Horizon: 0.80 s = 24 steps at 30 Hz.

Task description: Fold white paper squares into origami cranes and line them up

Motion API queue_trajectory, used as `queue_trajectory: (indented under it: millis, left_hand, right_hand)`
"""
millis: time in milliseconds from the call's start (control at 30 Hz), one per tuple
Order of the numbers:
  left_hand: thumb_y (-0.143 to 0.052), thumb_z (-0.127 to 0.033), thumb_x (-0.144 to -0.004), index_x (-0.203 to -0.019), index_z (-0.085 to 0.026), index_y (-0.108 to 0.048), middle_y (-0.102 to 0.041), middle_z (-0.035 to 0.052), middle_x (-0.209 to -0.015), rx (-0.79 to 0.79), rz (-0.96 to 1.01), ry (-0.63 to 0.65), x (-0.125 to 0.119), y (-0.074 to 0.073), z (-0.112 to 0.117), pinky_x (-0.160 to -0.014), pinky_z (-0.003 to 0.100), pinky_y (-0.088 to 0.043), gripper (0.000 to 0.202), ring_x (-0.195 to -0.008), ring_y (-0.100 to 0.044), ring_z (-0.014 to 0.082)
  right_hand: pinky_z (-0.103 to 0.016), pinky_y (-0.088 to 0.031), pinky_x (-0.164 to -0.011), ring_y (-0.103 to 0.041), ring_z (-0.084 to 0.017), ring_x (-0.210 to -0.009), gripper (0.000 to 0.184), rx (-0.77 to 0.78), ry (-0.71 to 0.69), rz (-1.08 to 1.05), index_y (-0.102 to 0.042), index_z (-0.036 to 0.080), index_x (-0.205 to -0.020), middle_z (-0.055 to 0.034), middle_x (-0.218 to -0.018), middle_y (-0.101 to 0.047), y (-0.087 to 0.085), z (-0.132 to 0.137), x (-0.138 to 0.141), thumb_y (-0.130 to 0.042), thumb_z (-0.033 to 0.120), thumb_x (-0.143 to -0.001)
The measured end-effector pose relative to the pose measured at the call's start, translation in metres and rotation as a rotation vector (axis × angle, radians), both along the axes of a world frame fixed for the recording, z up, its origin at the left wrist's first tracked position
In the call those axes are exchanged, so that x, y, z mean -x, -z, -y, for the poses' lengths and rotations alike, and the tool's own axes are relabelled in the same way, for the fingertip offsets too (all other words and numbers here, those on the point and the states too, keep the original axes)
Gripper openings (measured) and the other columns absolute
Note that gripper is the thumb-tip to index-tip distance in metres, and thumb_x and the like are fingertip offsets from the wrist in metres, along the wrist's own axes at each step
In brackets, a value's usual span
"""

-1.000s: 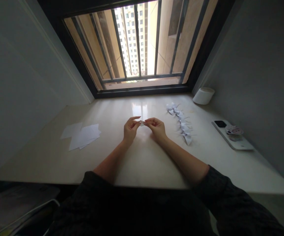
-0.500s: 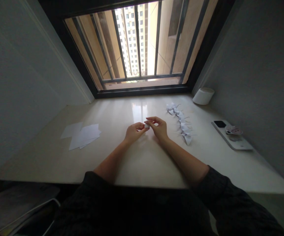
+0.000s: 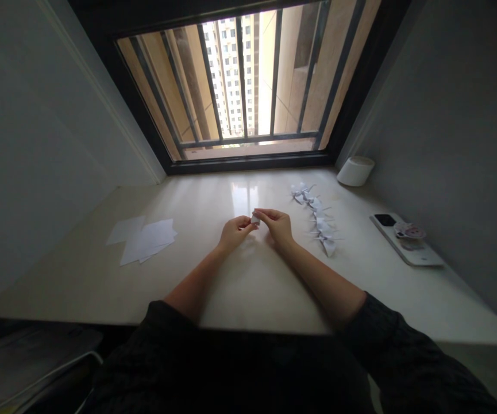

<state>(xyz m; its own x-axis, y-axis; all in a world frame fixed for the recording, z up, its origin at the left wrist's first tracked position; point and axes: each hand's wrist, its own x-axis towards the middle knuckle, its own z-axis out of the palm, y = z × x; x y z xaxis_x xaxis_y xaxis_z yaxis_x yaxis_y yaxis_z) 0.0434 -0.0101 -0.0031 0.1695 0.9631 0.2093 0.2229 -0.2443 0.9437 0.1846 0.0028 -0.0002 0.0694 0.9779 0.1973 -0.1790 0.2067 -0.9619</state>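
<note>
Between my fingertips is a small folded piece of white paper [image 3: 255, 219], partly hidden by the fingers. My left hand [image 3: 234, 231] pinches it from the left, thumb and fingers closed. From the other side my right hand [image 3: 278, 224] grips its upper right edge between thumb and forefinger. Both hands are held above the pale sill. To the right of my right hand lies a row of several folded paper cranes [image 3: 320, 221], close together. Loose white paper sheets [image 3: 151, 238] lie overlapping on the left.
The pale sill [image 3: 248, 293] runs up to a dark-framed, barred window [image 3: 248, 168]. A white cylindrical object [image 3: 355, 171] stands in the back right corner. In front of it, a phone [image 3: 424, 255] with a round attachment lies near the right wall.
My right thumb and fingers have drawn closer together on the paper, and more of its white surface shows. The view has tilted slightly; the cranes and sheets have stayed put.
</note>
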Motion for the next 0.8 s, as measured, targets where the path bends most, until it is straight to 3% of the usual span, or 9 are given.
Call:
queue_trajectory:
  millis: [367,800]
  left_hand:
    - [-0.069,-0.046,-0.064,-0.071,-0.017,-0.068,-0.067,0.0005,-0.065,0.010,-0.078,-0.083,0.0012,-0.0038,0.0049,-0.054,0.023,-0.042,0.030,-0.060,-0.060,0.0142]
    - [-0.067,-0.047,-0.066,-0.081,-0.014,-0.072,-0.072,0.0091,-0.079,0.120,0.025,-0.173,0.0020,-0.0060,0.0031,-0.065,0.027,-0.045,0.036,-0.078,-0.066,0.0210]
  right_hand:
    - [-0.028,-0.045,-0.061,-0.060,-0.016,-0.066,0.024,-0.014,-0.037,-0.046,-0.072,0.020,-0.074,-0.0020,-0.070,-0.069,0.0045,-0.0033,0.0024,-0.073,0.040,-0.061]
    - [-0.028,-0.042,-0.063,-0.058,-0.015,-0.068,0.026,-0.023,0.052,-0.048,-0.067,0.019,-0.072,-0.0024,-0.070,-0.066,0.0021,-0.0047,0.0037,-0.067,0.045,-0.067]
